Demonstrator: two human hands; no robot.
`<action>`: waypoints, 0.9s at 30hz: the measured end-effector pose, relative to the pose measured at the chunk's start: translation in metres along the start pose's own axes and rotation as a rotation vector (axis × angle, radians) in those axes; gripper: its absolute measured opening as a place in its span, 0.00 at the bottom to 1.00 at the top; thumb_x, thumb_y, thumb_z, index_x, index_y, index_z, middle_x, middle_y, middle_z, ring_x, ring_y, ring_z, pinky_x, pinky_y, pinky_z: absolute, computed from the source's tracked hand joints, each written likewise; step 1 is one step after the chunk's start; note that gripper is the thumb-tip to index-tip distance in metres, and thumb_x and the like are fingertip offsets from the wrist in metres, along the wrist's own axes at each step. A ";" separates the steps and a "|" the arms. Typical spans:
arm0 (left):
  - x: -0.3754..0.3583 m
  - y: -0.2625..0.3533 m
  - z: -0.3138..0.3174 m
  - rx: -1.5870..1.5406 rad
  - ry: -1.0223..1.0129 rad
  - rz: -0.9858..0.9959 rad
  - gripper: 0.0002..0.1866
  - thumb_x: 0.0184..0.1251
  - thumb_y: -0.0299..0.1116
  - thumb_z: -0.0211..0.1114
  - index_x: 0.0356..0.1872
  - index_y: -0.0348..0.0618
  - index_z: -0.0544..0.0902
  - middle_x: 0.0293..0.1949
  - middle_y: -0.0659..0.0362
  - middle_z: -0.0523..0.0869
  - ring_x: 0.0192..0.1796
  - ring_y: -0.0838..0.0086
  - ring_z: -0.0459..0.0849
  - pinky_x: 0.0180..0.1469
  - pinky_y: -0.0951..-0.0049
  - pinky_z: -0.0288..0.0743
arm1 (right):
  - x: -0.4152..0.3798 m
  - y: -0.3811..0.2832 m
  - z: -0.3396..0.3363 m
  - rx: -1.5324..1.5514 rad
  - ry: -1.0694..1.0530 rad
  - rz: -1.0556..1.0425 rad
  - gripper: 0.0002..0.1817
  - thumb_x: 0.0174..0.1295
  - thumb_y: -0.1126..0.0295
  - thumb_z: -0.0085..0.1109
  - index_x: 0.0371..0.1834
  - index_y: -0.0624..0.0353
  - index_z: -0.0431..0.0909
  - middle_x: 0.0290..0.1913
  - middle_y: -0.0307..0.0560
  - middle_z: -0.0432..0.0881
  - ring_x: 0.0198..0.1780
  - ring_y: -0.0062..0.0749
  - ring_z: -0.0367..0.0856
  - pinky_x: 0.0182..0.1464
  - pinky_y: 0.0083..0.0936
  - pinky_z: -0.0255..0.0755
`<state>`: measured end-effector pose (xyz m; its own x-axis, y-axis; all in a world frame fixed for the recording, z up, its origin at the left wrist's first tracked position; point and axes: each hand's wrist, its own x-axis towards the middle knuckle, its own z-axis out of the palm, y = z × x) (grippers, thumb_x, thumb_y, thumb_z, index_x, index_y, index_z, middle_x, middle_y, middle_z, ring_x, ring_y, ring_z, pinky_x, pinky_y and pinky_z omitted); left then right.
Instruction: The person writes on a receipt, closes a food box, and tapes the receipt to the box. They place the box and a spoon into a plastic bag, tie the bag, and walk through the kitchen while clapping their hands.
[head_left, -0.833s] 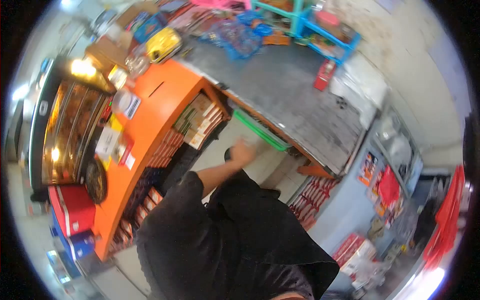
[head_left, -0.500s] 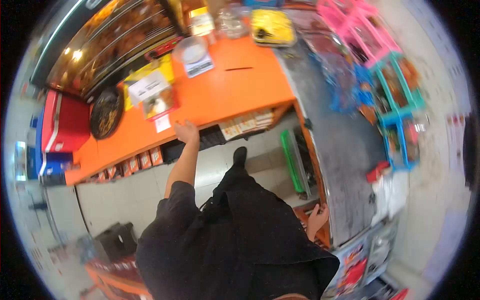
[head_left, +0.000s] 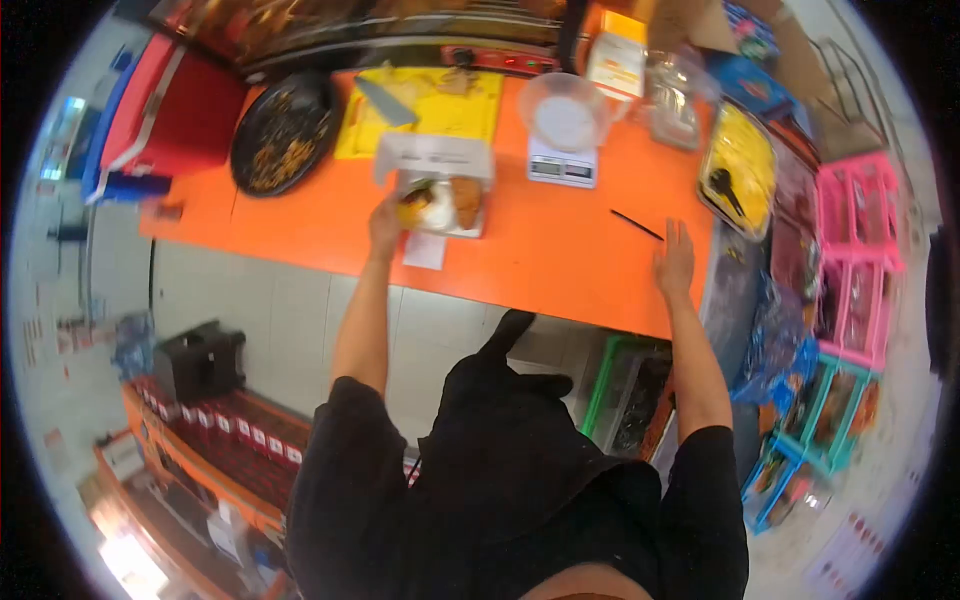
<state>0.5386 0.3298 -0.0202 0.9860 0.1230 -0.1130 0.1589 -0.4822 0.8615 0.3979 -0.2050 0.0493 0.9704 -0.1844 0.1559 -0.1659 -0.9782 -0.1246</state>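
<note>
My left hand (head_left: 384, 226) is at the near left corner of an open paper food box (head_left: 466, 226), its fingers closed on the box's side and slightly blurred. Inside the box lie a browned piece of food (head_left: 465, 196), something white, and something yellow-brown. The raised lid (head_left: 440, 156) leans back. A white paper slip (head_left: 424, 251) lies in front of the box. My right hand (head_left: 676, 262) rests on the orange counter (head_left: 560, 250) with its fingers stretched out, holding nothing. Just left of its fingertips is a thin black stick (head_left: 636, 224).
A digital scale (head_left: 562, 168) carries a clear round tub (head_left: 563, 110). Behind the box are a yellow board (head_left: 470, 105) and a knife or scraper (head_left: 384, 102). A black pan (head_left: 285, 135) stands left; a tray of yellow food (head_left: 745, 160) and pink baskets (head_left: 860, 210) stand right.
The view has turned and moved nearer the counter. My left hand has gone from the counter's edge to the food box. My right hand has come up from the lower right onto the counter.
</note>
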 end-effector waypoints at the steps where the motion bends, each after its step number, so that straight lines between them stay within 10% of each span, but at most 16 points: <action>1: -0.012 0.011 0.006 -0.003 0.072 0.008 0.26 0.75 0.49 0.45 0.48 0.35 0.81 0.44 0.46 0.85 0.47 0.63 0.83 0.49 0.64 0.74 | 0.017 -0.008 0.006 0.042 -0.141 -0.012 0.29 0.59 0.70 0.56 0.66 0.57 0.66 0.65 0.61 0.66 0.65 0.53 0.66 0.65 0.41 0.64; 8: -0.087 0.095 0.103 -0.152 0.031 0.001 0.23 0.74 0.47 0.50 0.53 0.36 0.80 0.46 0.46 0.85 0.52 0.61 0.83 0.54 0.66 0.73 | 0.014 -0.032 0.009 -0.068 -0.441 0.198 0.07 0.56 0.74 0.53 0.38 0.62 0.76 0.37 0.60 0.83 0.43 0.56 0.81 0.46 0.46 0.75; 15: -0.120 0.123 0.191 -0.167 -0.054 0.237 0.18 0.71 0.42 0.55 0.46 0.37 0.81 0.43 0.46 0.83 0.46 0.54 0.81 0.48 0.59 0.72 | -0.064 0.001 0.020 0.014 -0.379 0.387 0.09 0.58 0.72 0.54 0.36 0.67 0.77 0.32 0.59 0.82 0.35 0.50 0.84 0.38 0.41 0.78; 17: -0.136 0.125 0.199 -0.114 0.017 0.374 0.16 0.70 0.41 0.57 0.46 0.39 0.81 0.44 0.46 0.83 0.47 0.53 0.80 0.49 0.57 0.71 | -0.091 0.009 0.032 0.845 -0.366 0.855 0.10 0.62 0.69 0.52 0.38 0.66 0.76 0.31 0.52 0.82 0.35 0.39 0.84 0.38 0.35 0.77; 20: -0.160 0.136 0.199 0.152 -0.186 0.673 0.15 0.64 0.39 0.63 0.46 0.43 0.80 0.45 0.49 0.80 0.50 0.55 0.77 0.49 0.56 0.68 | -0.119 -0.024 -0.001 1.248 -0.198 0.972 0.07 0.65 0.67 0.52 0.38 0.60 0.73 0.31 0.39 0.80 0.33 0.23 0.79 0.40 0.23 0.74; 27: -0.167 0.142 0.230 0.333 -0.366 0.750 0.19 0.55 0.40 0.68 0.47 0.46 0.81 0.44 0.54 0.75 0.53 0.61 0.72 0.55 0.58 0.62 | -0.148 -0.053 -0.027 1.496 -0.073 1.052 0.04 0.64 0.70 0.56 0.38 0.55 0.72 0.28 0.34 0.74 0.29 0.17 0.71 0.32 0.20 0.63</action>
<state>0.4084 0.0408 0.0069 0.7824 -0.5820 0.2218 -0.5828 -0.5585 0.5904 0.2586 -0.1287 0.0595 0.5905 -0.5510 -0.5897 -0.4030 0.4317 -0.8070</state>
